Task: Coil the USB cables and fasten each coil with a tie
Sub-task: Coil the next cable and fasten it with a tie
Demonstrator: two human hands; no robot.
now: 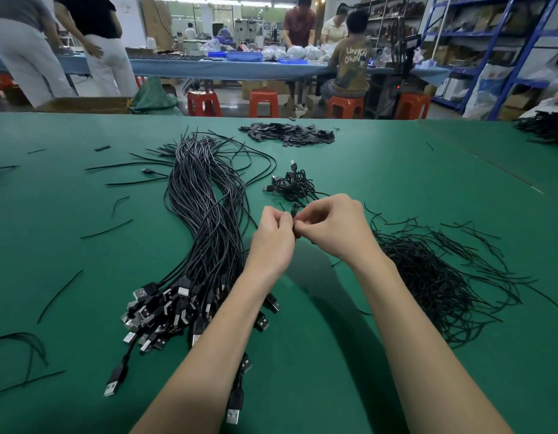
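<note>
Looking down from the head camera, I see both hands raised a little above the green table (365,308), meeting in the middle. The left hand (273,238) and the right hand (332,228) have their fingers curled, and together they pinch a small black coil (296,214) between the fingertips. So each grip is clamped on this coil. It seems that a tie is being twisted around it, but the tie itself is too thin and too hidden to be sure.

Just behind the hands lies a small heap of finished coils (292,184), with some USB plugs pointing out. This heap is not big, so I judge that only a few cables are done.

On the left of the hands lies the long bundle of straight USB cables (205,220), with the plugs gathered near the left forearm. This bundle is thick, so most of the work is left. On the right is a loose pile of thin black ties (440,277), still plentiful, and single ties are scattered over the table.

Further away, near the far edge, there is a pile of flat black pieces (287,134); I cannot tell what they are. Behind the table, other people work at a blue bench with red stools.
</note>
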